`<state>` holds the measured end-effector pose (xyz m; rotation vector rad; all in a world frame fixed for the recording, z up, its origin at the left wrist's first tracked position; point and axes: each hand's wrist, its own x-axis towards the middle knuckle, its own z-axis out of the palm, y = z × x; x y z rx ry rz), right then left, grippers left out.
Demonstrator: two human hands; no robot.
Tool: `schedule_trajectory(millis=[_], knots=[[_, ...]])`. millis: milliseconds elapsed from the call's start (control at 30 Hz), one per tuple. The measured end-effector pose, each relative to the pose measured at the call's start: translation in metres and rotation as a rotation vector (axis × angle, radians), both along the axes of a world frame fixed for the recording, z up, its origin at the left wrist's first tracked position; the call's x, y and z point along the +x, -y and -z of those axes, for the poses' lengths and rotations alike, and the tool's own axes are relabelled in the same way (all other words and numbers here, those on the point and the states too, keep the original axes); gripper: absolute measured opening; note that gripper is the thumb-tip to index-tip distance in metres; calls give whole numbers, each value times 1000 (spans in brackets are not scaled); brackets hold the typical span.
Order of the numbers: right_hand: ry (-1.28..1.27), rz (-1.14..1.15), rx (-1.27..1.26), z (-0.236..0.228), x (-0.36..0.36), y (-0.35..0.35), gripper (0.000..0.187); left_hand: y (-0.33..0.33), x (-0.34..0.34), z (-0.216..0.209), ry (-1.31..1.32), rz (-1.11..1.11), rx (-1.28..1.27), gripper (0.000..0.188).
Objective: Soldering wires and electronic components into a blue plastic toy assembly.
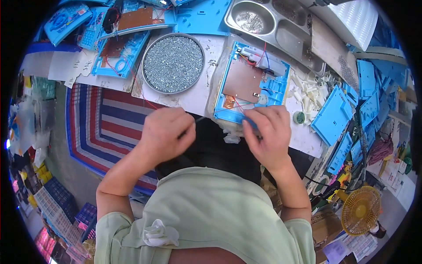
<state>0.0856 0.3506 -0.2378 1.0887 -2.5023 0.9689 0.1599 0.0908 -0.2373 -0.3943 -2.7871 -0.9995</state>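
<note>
In front of me an open blue plastic housing (224,115) lies on the table. Inside it are a brown circuit board (244,79), a grey-white cylindrical part (268,61) and a small copper-coloured piece (229,102). Thin red and blue wires (238,104) run from the board toward the near edge. At that edge my right hand (270,134) has thumb and forefinger close together where these wires end. My left hand (169,132) is curled closed, left of the housing and off the table's front edge; what its fingers hold, if anything, is hidden.
A round metal tray (145,72) full of small screws stands left of the housing. Metal trays with compartments (281,33) are behind it. White plastic pieces (311,94) and blue panels (332,114) lie right. More blue assemblies (118,53) sit at the far left; a yellow fan (361,210) stands lower right.
</note>
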Motion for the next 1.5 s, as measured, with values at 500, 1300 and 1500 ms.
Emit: schedule_trajectory(millis=[500,1300,1500], knots=[[59,28,136,13,21,42,38,-18,20,27,185,408,-31,14],[-720,110,51,-107,-439,-8,21,-10,-46,26,134,352,292,20],[-789,253,102,-89,-477,42,14,-11,-39,22,220,312,310,21]])
